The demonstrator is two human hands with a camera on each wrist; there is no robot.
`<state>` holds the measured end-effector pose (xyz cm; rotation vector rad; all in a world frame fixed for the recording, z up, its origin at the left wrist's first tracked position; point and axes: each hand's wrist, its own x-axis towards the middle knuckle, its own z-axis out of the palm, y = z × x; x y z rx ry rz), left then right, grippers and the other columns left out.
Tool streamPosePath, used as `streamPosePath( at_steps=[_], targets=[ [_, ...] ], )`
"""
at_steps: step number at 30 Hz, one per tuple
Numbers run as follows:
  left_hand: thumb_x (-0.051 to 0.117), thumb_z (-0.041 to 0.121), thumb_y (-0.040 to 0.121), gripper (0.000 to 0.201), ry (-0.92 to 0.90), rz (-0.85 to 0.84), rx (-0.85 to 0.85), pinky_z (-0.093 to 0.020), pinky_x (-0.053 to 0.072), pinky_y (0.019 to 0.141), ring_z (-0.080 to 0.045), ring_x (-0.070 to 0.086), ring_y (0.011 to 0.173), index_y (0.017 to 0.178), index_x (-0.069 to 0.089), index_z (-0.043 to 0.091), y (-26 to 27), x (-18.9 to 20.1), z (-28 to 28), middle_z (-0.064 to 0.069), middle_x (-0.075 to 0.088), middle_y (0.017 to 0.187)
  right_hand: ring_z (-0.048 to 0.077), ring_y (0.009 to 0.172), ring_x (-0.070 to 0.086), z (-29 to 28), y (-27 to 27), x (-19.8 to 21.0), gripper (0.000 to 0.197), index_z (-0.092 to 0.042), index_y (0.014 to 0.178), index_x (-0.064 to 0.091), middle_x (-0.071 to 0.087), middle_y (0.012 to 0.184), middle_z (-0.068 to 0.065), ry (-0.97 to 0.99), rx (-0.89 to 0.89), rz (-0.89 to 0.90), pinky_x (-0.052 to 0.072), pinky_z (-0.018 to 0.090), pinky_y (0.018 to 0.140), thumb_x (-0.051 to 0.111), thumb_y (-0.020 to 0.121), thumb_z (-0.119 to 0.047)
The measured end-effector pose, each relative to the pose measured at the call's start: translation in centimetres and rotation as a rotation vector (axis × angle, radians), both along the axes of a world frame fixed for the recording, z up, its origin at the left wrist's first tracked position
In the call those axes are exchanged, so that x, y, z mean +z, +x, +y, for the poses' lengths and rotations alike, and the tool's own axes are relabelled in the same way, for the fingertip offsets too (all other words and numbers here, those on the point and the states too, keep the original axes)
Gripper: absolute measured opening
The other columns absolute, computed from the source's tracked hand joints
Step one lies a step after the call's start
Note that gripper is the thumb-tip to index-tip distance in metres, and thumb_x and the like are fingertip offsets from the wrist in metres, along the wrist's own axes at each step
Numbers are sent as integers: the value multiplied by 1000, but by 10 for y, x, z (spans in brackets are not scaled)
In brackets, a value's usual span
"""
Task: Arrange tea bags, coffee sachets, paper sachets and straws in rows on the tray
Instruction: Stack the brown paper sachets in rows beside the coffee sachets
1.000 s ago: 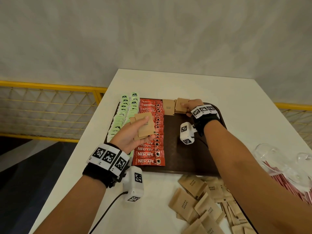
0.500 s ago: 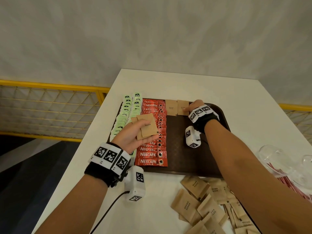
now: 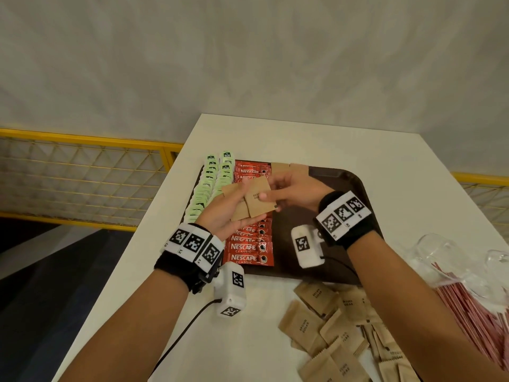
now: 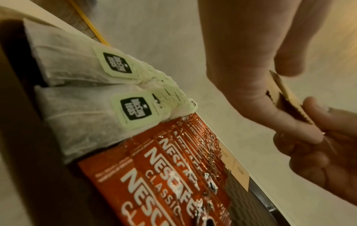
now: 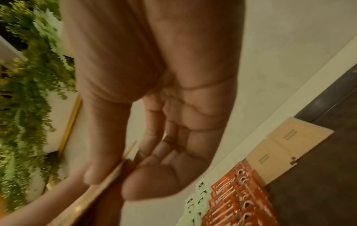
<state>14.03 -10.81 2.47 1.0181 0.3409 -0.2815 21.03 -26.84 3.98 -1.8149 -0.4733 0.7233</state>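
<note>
Passing: a brown paper sachet (image 3: 259, 198) is being taken from the small stack (image 3: 239, 208) held in the left hand (image 3: 228, 213), above the coffee row.
Right hand: the right hand (image 3: 292, 188) is pinched on the top sachet, thumb above and fingers beneath its edge, as the right wrist view shows.
Left hand: the fingers are curled under the stack and the thumb is pressed along its side, so the stack is clamped.
Step in hand: judged to be the start of the paper sachet row; two placed sachets (image 3: 289, 167) lie flat, side by side, at the far edge of the tray (image 3: 349, 188), just beside the coffee sachets (image 3: 249, 249).
Doing it well: only one sachet should be peeled off, so the left thumb is best kept firm on those beneath; the sachet is best laid flat, overlapping the placed ones toward the near side, edges parallel to the coffee row.
Risk: thin sachets may cling together and come away in pairs.
Materials: the sachets are matte kraft paper, flat, square, with serrated ends; the coffee sachets are glossy red foil; the tea bags (image 3: 209, 186) are soft gauze with pale green tags; the tray is dark with rounded corners.
Still to place: loose sachets (image 3: 325, 326) and straws (image 3: 468, 307) lie on the table (image 3: 303, 139), off the tray.
</note>
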Motion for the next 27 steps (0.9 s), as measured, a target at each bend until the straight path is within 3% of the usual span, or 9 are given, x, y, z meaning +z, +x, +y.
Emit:
streamPosePath(
  at_steps=[2, 4, 6, 8, 10, 12, 17, 21, 27],
  targets=[
    [41, 52, 92, 51, -32, 4, -7, -38, 59, 70, -28, 64, 100, 118, 57, 11, -2, 2, 0, -16, 64, 110, 7, 66, 61, 1, -7, -4, 5, -11, 87, 63, 63, 84, 2, 37, -50, 8, 51, 16, 56, 64, 85, -6],
    [36, 57, 92, 56, -66, -5, -26, -38, 59, 70, -28, 64, 100, 116, 58, 11, -6, 2, 3, -16, 66, 110, 8, 67, 63, -3, -13, -7, 4, -7, 87, 61, 65, 83, 2, 86, -89, 44, 52, 16, 56, 62, 85, -4],
    [42, 45, 95, 42, -85, -14, -38, -39, 59, 70, -29, 64, 100, 115, 57, 11, -12, 3, 5, -16, 65, 110, 7, 66, 65, -9, -18, -8, 4, -5, 88, 61, 65, 82, 3, 139, -119, 66, 53, 16, 56, 61, 85, -2],
    [45, 20, 98, 20, -101, -33, -60, -40, 59, 74, -30, 62, 102, 113, 55, 12, -17, 2, 8, -15, 62, 112, 7, 66, 66, -14, -24, -7, 6, -4, 89, 61, 66, 80, 3, 182, -149, 71, 54, 16, 57, 60, 85, 0],
    [40, -1, 94, 27, -141, -55, -75, -40, 59, 76, -31, 62, 103, 116, 52, 10, -20, 1, 11, -16, 61, 114, 9, 69, 67, -18, -29, -6, 8, -5, 90, 62, 68, 81, 2, 212, -171, 80, 55, 17, 59, 59, 85, 1],
    [37, -9, 91, 36, -125, -78, -101, -40, 59, 76, -29, 63, 101, 120, 49, 8, -23, -1, 12, -15, 61, 115, 11, 72, 68, -23, -33, -6, 12, -7, 90, 63, 67, 85, 4, 241, -206, 93, 56, 18, 60, 59, 85, 3],
    [47, -9, 90, 30, 5, -109, -139, -37, 57, 79, -24, 63, 103, 112, 55, 10, -26, -5, 11, -12, 64, 112, 17, 84, 68, -28, -41, -7, 25, -1, 111, 59, 64, 104, 11, 307, -304, 152, 57, 21, 61, 57, 86, 2],
    [49, -8, 89, 29, 2, -114, -89, -32, 58, 77, -22, 64, 98, 113, 55, 9, -26, -8, 6, -11, 65, 108, 17, 88, 67, -23, -48, -6, 28, -7, 113, 60, 61, 113, 14, 316, -271, 177, 57, 21, 61, 56, 88, 3],
    [48, -5, 91, 35, -51, -110, 0, -30, 58, 76, -21, 63, 100, 124, 51, 8, -22, -14, 1, -11, 64, 112, 15, 88, 67, -21, -50, -3, 35, -5, 123, 56, 65, 107, 8, 448, -303, 247, 57, 20, 61, 51, 90, 5]
  ],
)
